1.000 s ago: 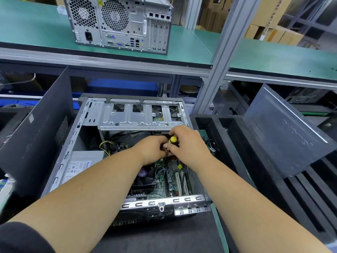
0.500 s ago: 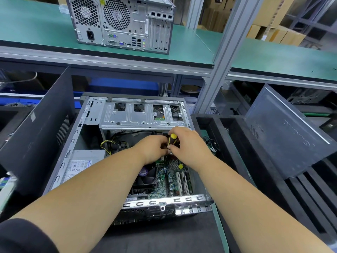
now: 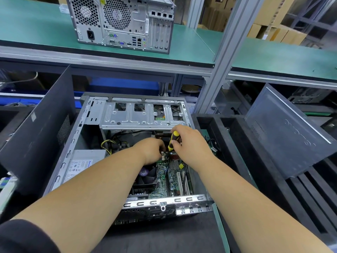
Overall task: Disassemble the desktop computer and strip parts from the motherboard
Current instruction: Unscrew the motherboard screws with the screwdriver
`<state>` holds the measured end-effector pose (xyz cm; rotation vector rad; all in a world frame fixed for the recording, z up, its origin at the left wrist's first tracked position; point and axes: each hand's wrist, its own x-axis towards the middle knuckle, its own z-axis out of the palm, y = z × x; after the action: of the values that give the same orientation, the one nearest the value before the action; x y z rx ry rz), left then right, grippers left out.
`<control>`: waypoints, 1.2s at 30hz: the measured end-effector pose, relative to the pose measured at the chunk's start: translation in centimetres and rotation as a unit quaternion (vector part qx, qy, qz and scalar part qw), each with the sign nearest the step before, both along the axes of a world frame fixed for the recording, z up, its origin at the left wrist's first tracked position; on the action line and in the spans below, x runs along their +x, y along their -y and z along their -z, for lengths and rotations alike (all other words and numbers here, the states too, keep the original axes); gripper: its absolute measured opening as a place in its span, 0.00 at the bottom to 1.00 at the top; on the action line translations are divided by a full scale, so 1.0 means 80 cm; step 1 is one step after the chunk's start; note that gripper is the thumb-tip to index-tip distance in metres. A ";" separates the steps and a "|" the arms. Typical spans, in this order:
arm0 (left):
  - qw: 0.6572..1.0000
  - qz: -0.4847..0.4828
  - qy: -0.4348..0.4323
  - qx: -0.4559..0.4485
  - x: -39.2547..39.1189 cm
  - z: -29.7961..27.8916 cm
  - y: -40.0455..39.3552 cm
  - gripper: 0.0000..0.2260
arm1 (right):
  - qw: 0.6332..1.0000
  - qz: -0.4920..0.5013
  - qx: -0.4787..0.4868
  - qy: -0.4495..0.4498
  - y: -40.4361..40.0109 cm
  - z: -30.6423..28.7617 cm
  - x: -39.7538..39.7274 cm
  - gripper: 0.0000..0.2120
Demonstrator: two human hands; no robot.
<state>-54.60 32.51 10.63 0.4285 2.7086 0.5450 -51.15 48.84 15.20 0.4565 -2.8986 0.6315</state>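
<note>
Honestly nothing's really readable here. The power supply label [image 3: 80,164], left of the fingers, has blue and black print too small to make out. Raised lettering on the side panel [image 3: 290,132], off right, is illegible too.

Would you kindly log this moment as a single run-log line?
stage: motherboard strip | right hand: grips yellow-black screwdriver, tip down at board | left hand: inside open case, grip hidden | motherboard: in case

My head camera looks forward and down, close over the open computer case [image 3: 116,161] at frame centre.
</note>
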 end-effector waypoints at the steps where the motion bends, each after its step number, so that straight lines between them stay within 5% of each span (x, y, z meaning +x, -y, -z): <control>1: 1.000 0.002 -0.002 0.000 0.000 0.000 0.000 0.16 | 1.000 0.007 -0.010 -0.008 0.000 0.000 0.001 0.11; 20: 0.999 0.013 -0.036 -0.013 0.002 -0.004 -0.001 0.08 | 0.977 0.052 -0.200 -0.054 -0.012 -0.009 0.011 0.09; 28: 0.983 -0.059 -0.037 0.171 0.026 -0.060 -0.017 0.08 | 0.865 0.106 -0.469 -0.140 -0.073 -0.050 0.026 0.07; 36: 0.975 0.029 -0.028 0.219 0.072 -0.107 -0.129 0.05 | 0.828 0.180 -0.501 -0.178 -0.185 -0.039 0.068 0.08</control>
<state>-48.83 42.84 19.20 0.6404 2.6057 1.1357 -45.71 63.61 18.29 -0.1183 -1.8379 1.6027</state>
